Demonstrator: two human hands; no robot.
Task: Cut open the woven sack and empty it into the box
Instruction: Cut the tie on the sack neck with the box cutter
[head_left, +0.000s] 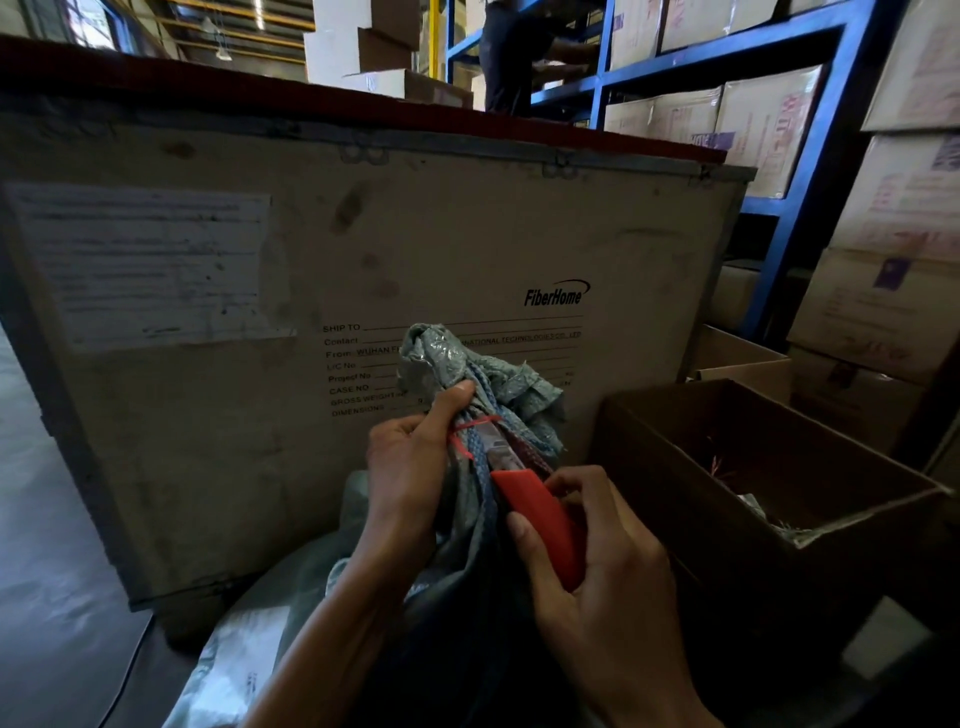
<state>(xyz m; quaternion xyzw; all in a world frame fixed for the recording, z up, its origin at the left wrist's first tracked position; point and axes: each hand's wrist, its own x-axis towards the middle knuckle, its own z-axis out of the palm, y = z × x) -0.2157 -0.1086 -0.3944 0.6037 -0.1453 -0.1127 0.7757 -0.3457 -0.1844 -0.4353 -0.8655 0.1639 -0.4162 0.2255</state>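
Observation:
A grey-blue woven sack (470, 374) stands in front of me, its neck bunched and bound with a red tie (470, 425). My left hand (410, 467) grips the neck just below the tie, thumb pressed on the fabric. My right hand (597, 561) holds a red utility knife (540, 519). Its blade points up along the neck and reaches the red tie. An open brown cardboard box (675, 431) sits to the right, with some small items in its bottom.
A large plywood crate (260, 312) with shipping labels stands right behind the sack. Blue shelving (810, 156) stacked with cartons fills the right side. A person works at the shelves in the background (514, 57). More open cartons (743, 358) lie behind the box.

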